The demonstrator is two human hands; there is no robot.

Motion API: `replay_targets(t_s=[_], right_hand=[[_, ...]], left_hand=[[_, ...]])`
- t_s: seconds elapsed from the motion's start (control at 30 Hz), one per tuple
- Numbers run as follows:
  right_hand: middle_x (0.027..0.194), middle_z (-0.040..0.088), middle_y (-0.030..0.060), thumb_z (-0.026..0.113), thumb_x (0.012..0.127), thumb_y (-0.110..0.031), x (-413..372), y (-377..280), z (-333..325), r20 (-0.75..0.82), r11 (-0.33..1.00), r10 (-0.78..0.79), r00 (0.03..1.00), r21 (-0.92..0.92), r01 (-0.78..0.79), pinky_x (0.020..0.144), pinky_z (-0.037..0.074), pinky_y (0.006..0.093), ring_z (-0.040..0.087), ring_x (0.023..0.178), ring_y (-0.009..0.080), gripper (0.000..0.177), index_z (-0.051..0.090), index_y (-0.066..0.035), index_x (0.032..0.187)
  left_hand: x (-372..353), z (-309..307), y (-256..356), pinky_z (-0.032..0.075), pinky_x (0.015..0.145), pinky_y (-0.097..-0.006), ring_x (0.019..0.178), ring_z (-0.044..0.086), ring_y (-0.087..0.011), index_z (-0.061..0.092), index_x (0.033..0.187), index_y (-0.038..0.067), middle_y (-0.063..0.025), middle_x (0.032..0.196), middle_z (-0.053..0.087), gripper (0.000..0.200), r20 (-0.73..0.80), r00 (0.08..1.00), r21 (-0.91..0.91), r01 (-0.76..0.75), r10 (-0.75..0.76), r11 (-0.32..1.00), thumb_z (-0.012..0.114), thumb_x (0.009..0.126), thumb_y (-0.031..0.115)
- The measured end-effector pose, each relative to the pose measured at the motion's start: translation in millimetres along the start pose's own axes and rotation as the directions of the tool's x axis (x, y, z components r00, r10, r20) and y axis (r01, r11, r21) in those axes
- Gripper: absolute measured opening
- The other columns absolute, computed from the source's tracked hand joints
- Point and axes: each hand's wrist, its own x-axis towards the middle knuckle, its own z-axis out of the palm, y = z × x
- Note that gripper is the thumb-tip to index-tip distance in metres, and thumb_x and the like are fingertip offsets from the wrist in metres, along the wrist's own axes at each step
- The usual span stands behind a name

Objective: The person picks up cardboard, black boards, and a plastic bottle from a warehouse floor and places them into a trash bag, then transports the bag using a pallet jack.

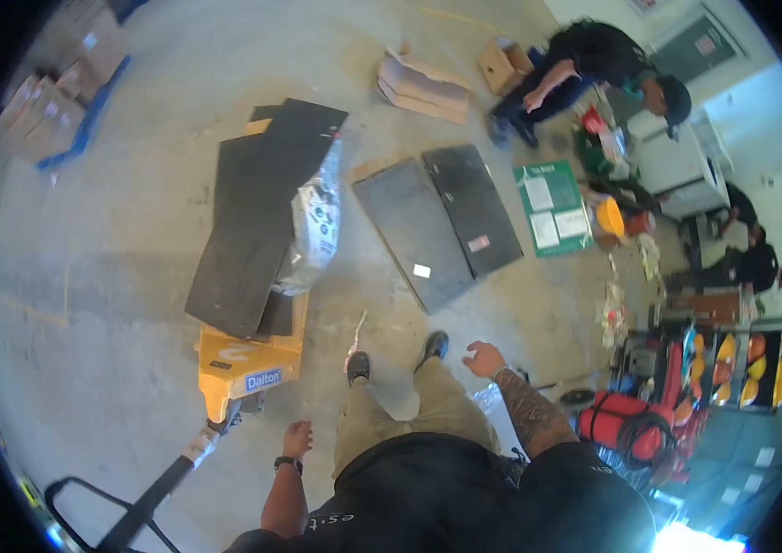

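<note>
My left hand [297,441], with a dark watch on its wrist, hangs low by my left side with loosely bent fingers and nothing visible in it. It is nearest to the yellow pallet jack [242,361], whose dark handle [153,502] slants toward the lower left. Large black boards [257,212] lie overlapped on the jack, with a silver plastic bag [315,226] at their right side. My right hand [483,359] is held out in front of my right leg, fingers apart and slightly bent, touching nothing. Two dark panels [414,230] [472,207] lie on the floor ahead.
A green board with papers [552,207] lies right of the panels. An opened cardboard box [423,88] lies farther off. A person in dark clothes [594,55] bends near clutter; others work beyond. Red bag [626,422] and helmet rack [750,369] stand right; boxes on a blue pallet [87,115] far left.
</note>
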Motion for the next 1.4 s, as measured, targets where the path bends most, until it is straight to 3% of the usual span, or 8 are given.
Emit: replay_targets(t_s=[0.23,0.4,0.67,0.87,0.9,0.97,1.03,1.4], right_hand=[[0.101,0.066,0.0179,0.064,0.079,-0.036,40,130,-1,0.075,0.912,0.3,0.951,0.27,-0.309,0.081,0.05,0.0403,0.064,0.09,0.0289,0.04,0.065,-0.004,0.102],[0.092,0.064,0.0073,0.061,0.084,-0.039,129,195,9,0.389,0.362,0.469,0.793,0.734,-0.575,0.064,0.051,0.034,0.063,0.078,0.0188,0.041,0.06,-0.006,0.109],[0.093,0.063,0.004,0.058,0.086,-0.034,349,372,112,0.331,-0.152,0.426,0.842,0.944,-0.294,0.063,0.047,0.0353,0.059,0.075,0.0163,0.034,0.057,-0.013,0.113],[0.109,0.056,0.0031,0.053,0.09,-0.032,508,478,158,0.328,-0.221,0.641,0.694,0.945,-0.242,0.089,0.039,0.0487,0.055,0.086,0.0205,0.036,0.051,-0.015,0.121],[0.102,0.055,0.003,0.054,0.089,-0.033,524,497,173,0.126,0.03,0.634,0.763,0.982,-0.187,0.087,0.04,0.0464,0.052,0.08,0.019,0.033,0.053,-0.015,0.117],[0.096,0.054,0.0029,0.055,0.089,-0.034,540,503,180,-0.05,0.27,0.565,0.824,0.954,-0.127,0.085,0.041,0.0441,0.049,0.073,0.0174,0.031,0.054,-0.014,0.113],[0.083,0.052,0.0019,0.059,0.087,-0.039,555,466,125,0.359,-0.332,0.727,0.585,0.93,-0.158,0.069,0.043,0.0303,0.043,0.064,0.0134,0.034,0.056,-0.011,0.107],[0.089,0.061,0.0043,0.068,0.084,-0.027,460,358,-34,0.125,-0.352,0.41,0.904,0.936,0.03,0.059,0.046,0.0279,0.058,0.071,0.0151,0.034,0.057,-0.005,0.108]], left_hand=[[-5,81,112,0.045,0.059,-0.0278,0.071,0.053,-0.0133,0.054,0.112,0.006,-0.0044,0.091,0.058,0.039,-0.072,0.993,-0.062,-0.096,0.091,0.994,0.058,0.088,0.036],[7,190,164,0.044,0.063,-0.0289,0.073,0.051,-0.0119,0.053,0.111,0.013,-0.0002,0.09,0.054,0.034,-0.029,0.999,-0.059,-0.047,0.045,0.997,0.06,0.087,0.038],[48,359,200,0.046,0.065,-0.0253,0.075,0.052,-0.0098,0.053,0.113,0.005,-0.0018,0.088,0.054,0.029,0.064,0.998,0.129,-0.026,0.018,0.991,0.054,0.092,0.026],[80,397,147,0.049,0.067,-0.0275,0.074,0.055,-0.012,0.05,0.115,0.003,-0.0061,0.088,0.056,0.035,-0.05,0.935,0.043,0.353,-0.351,0.935,0.057,0.092,0.028],[82,399,141,0.049,0.068,-0.0279,0.074,0.055,-0.0123,0.051,0.115,0.003,-0.0061,0.088,0.056,0.036,-0.064,0.922,0.052,0.385,-0.381,0.922,0.057,0.092,0.029],[79,403,128,0.05,0.068,-0.0283,0.074,0.056,-0.0127,0.051,0.116,0.003,-0.0061,0.089,0.056,0.036,-0.091,0.9,0.054,0.432,-0.427,0.9,0.057,0.091,0.029],[77,404,118,0.05,0.068,-0.0276,0.075,0.057,-0.013,0.052,0.116,0.003,-0.007,0.09,0.058,0.037,-0.116,0.886,0.056,0.457,-0.449,0.887,0.057,0.091,0.03],[22,391,163,0.049,0.067,-0.0281,0.078,0.057,-0.0157,0.052,0.116,0.004,-0.0077,0.093,0.057,0.035,-0.121,0.948,0.05,0.303,-0.296,0.952,0.057,0.091,0.028]])
